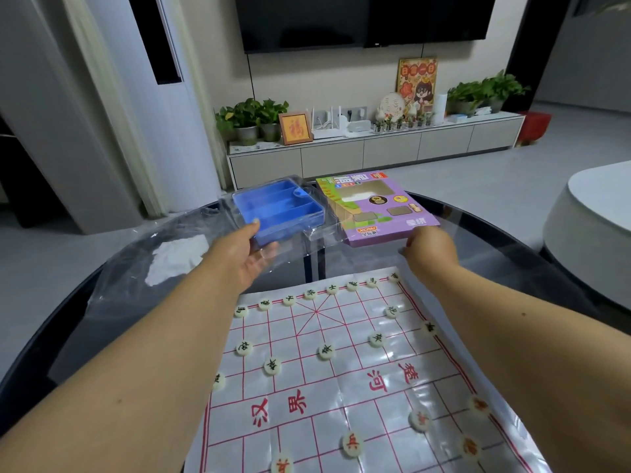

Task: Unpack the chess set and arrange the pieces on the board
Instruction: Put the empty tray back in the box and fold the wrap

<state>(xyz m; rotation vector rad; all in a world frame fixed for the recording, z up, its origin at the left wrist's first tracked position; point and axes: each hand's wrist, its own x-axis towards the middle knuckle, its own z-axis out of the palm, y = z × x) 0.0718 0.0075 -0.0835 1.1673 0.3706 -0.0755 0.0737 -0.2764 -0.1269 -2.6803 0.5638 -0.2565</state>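
Pieces (325, 351) sat arranged on the board (341, 387) at the tabletop's near edge. Beyond it, the left hand (244, 256) pinched the blue tray (278, 208), while the right hand (431, 249), fingers probably curled, held the purple box (379, 213) just right of the tray.

Glossy plastic-sheet board (341, 380), blue plastic tray (278, 208), printed cardboard box (379, 213), glass table (495, 240).
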